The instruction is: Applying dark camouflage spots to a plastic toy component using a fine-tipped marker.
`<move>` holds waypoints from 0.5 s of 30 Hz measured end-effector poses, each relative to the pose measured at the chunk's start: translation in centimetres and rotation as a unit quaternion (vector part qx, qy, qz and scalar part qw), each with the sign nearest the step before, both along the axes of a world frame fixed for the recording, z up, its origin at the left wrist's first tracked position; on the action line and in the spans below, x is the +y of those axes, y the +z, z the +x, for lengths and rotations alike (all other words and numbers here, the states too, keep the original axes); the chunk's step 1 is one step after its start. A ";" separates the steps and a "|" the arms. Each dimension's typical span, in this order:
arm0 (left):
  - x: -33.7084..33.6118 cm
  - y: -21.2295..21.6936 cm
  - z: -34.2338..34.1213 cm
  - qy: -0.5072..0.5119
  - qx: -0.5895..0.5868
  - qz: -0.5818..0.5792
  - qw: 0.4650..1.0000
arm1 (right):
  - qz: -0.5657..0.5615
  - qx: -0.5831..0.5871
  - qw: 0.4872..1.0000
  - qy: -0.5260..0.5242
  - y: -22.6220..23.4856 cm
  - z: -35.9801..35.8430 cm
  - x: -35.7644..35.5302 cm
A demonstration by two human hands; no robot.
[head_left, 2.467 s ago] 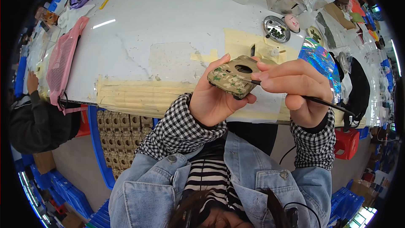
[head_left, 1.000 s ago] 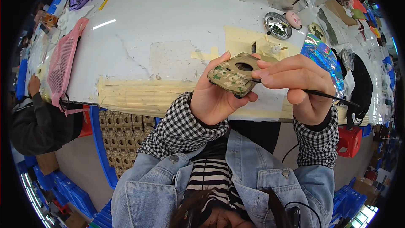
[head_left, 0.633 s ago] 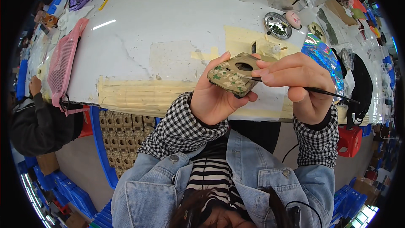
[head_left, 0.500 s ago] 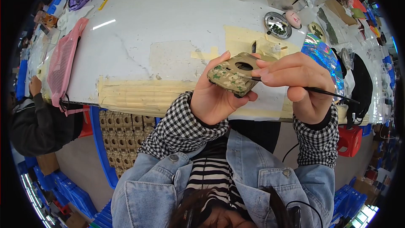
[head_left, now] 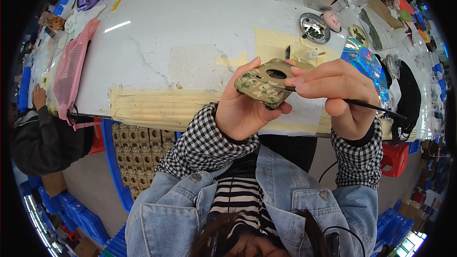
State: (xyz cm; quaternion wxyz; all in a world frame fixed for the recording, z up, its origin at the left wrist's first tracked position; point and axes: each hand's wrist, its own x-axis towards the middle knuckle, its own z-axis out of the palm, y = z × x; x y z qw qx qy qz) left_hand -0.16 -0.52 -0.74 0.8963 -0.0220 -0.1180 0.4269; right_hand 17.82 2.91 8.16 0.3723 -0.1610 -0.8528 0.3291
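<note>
Frame centre: left hand (head_left: 240, 112) grips camouflage-patterned case (head_left: 264, 83), tilted face-up for access; right hand (head_left: 340, 90) pinches thin black brush (head_left: 352, 103), tip touching the case.

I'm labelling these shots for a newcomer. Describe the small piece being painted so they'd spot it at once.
Start at the white worktable and come to its near edge, where two hands are raised. The left hand grips a flat, rounded camouflage-patterned plate. Its green-and-tan blotches and oval hole set it apart from the thin black brush touching it.
</note>
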 end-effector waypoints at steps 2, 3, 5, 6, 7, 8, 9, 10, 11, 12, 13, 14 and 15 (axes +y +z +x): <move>0.0 0.0 0.0 -0.001 0.000 -0.001 1.000 | -0.001 0.001 1.000 0.002 0.0 0.0 0.0; 0.0 -0.1 0.0 -0.003 0.000 0.000 1.000 | -0.002 0.001 1.000 0.003 0.0 0.0 0.0; 0.0 0.0 -0.1 -0.001 0.002 -0.006 1.000 | -0.002 0.000 1.000 0.004 0.1 0.0 0.0; 0.0 0.3 0.0 0.002 0.005 -0.013 1.000 | -0.002 0.001 1.000 0.002 0.0 0.0 0.0; -0.1 0.5 0.0 0.004 0.008 -0.021 1.000 | -0.003 0.002 1.000 0.000 0.0 0.0 0.0; 0.0 0.4 0.0 0.004 0.010 -0.016 1.000 | -0.005 0.005 1.000 -0.003 -0.1 0.0 -0.1; 0.0 0.2 0.0 0.005 0.013 -0.011 1.000 | -0.005 0.006 1.000 -0.004 -0.1 0.0 -0.1; 0.0 0.2 -0.1 0.005 0.015 -0.006 1.000 | -0.004 0.007 1.000 -0.006 -0.1 0.0 -0.1; 0.0 0.2 -0.1 0.005 0.015 -0.006 1.000 | -0.002 0.006 1.000 -0.006 -0.1 0.0 0.0; 0.0 0.2 -0.1 0.004 0.014 -0.006 1.000 | 0.000 0.005 1.000 -0.007 -0.1 0.0 0.0; 0.0 0.2 -0.1 0.004 0.014 -0.006 1.000 | 0.001 0.004 1.000 -0.007 -0.1 0.0 0.0; 0.0 0.1 0.0 0.001 0.010 0.001 1.000 | 0.003 0.002 1.000 -0.007 -0.1 0.1 0.0; 0.1 -0.1 -0.1 -0.001 0.006 0.008 1.000 | 0.003 0.003 1.000 -0.007 -0.1 0.1 0.0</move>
